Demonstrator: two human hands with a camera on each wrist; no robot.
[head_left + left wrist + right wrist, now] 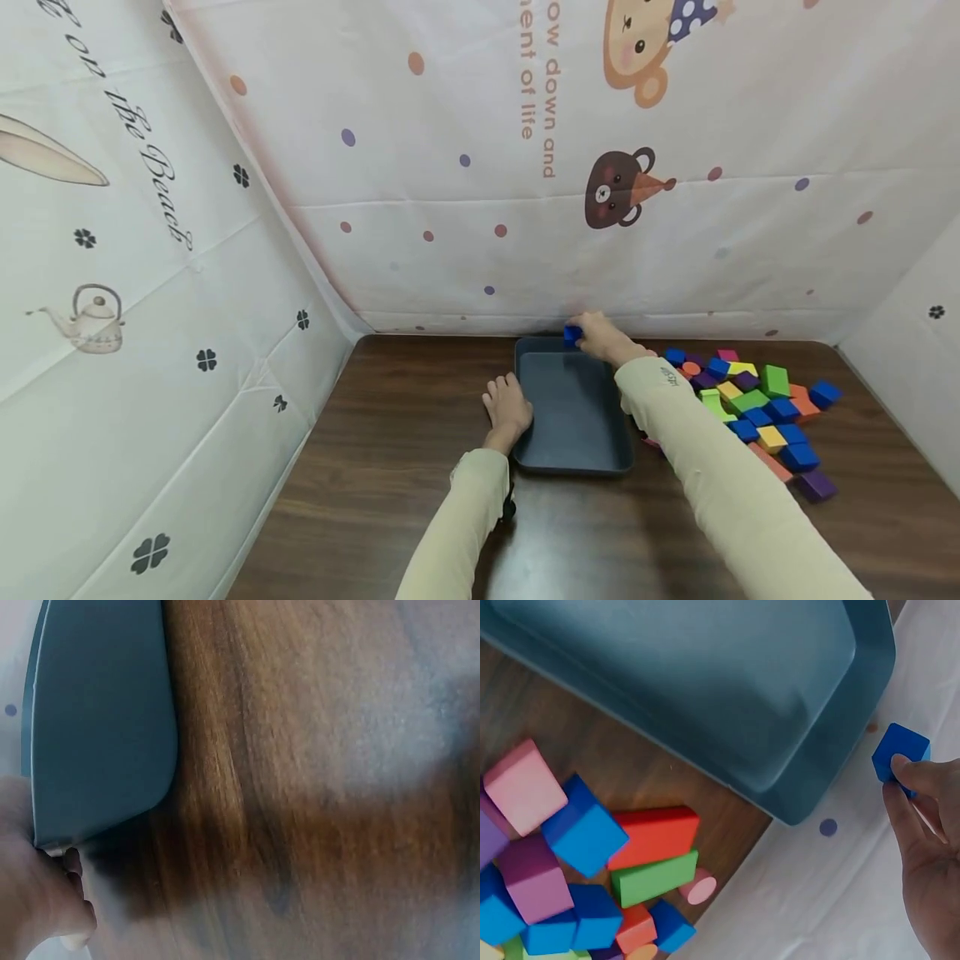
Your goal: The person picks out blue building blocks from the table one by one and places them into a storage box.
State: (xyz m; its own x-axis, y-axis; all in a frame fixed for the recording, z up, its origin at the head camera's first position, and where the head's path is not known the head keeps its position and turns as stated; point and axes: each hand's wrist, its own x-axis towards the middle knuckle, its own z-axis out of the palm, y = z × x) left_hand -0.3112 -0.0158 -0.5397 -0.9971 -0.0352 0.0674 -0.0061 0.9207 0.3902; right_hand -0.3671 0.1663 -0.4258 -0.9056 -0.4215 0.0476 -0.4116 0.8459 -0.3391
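Note:
A blue cube (pixel 901 750) is pinched between the thumb and fingers of my right hand (pixel 602 339), over the far end of the dark grey-blue tray (pixel 573 408). In the right wrist view the right hand (pixel 937 847) holds it off the tray, beyond the tray's rim. My left hand (pixel 507 410) grips the tray's left side at the rim. The left wrist view shows the left hand (pixel 41 892) at the tray's edge, with part of its fingers hidden. The inside of the tray appears bare.
Many colored blocks (pixel 750 403) lie in a loose heap right of the tray, partly behind the right sleeve (pixel 720 467). The brown wooden table (pixel 405 417) meets a printed white cloth (pixel 450 267) along its far edge.

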